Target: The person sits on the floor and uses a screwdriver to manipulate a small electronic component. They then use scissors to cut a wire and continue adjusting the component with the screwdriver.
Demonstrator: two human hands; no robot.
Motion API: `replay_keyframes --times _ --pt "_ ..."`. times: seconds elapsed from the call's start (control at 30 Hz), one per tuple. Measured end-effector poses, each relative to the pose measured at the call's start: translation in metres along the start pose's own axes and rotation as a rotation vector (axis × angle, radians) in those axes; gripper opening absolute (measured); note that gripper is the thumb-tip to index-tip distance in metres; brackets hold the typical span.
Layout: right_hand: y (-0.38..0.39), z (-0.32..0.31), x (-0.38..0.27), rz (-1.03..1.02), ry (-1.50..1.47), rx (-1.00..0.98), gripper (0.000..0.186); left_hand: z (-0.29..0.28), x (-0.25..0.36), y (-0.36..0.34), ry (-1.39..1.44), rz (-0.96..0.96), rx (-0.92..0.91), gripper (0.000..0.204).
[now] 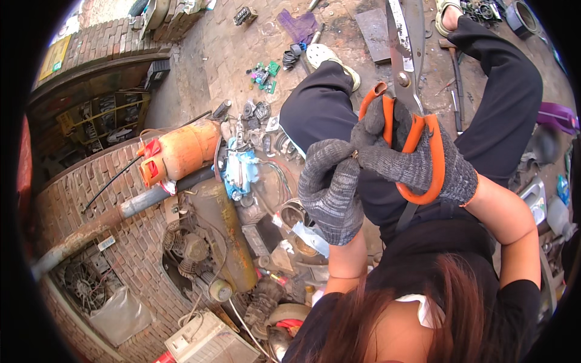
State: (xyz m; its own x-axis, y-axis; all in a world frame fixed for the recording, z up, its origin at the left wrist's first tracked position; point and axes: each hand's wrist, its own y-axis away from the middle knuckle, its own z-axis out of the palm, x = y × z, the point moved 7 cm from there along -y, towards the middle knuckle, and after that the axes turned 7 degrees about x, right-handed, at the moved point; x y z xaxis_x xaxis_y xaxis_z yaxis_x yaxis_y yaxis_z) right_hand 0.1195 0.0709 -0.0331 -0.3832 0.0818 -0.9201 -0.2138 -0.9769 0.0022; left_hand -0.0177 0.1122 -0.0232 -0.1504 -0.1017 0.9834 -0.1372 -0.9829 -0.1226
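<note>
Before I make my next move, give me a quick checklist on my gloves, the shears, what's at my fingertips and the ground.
1. Gloves on left hand and right hand: ok, both grey-gloved.
2. Shears held: ok, right hand at the orange handles.
3. Blades pointing away from your torso: ok.
4. Small piece at the fingertips identified: cannot tell, too small.
5. Ground between your shoes clear: not ok, a hammer and grey slab lie there.

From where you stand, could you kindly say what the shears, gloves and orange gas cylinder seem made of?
Shears: probably steel blades, scuffed, greyish; smooth orange handles, perhaps plastic-coated. Gloves: apparently knitted yarn, matte mottled grey, with stitch lines. Orange gas cylinder: likely painted metal, its coat unevenly faded.
</note>
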Motion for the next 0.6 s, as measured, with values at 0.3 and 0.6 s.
replay_keyframes --times 0.3,0.6 --pt "-0.001 -0.002 0.004 -0.024 0.134 0.022 0.031 0.003 0.003 0.009 -0.067 -0.011 0.132 0.021" --pt "0.001 -0.013 0.014 -0.066 0.278 0.041 0.036 0.001 0.006 0.008 -0.100 0.181 0.049 0.026"
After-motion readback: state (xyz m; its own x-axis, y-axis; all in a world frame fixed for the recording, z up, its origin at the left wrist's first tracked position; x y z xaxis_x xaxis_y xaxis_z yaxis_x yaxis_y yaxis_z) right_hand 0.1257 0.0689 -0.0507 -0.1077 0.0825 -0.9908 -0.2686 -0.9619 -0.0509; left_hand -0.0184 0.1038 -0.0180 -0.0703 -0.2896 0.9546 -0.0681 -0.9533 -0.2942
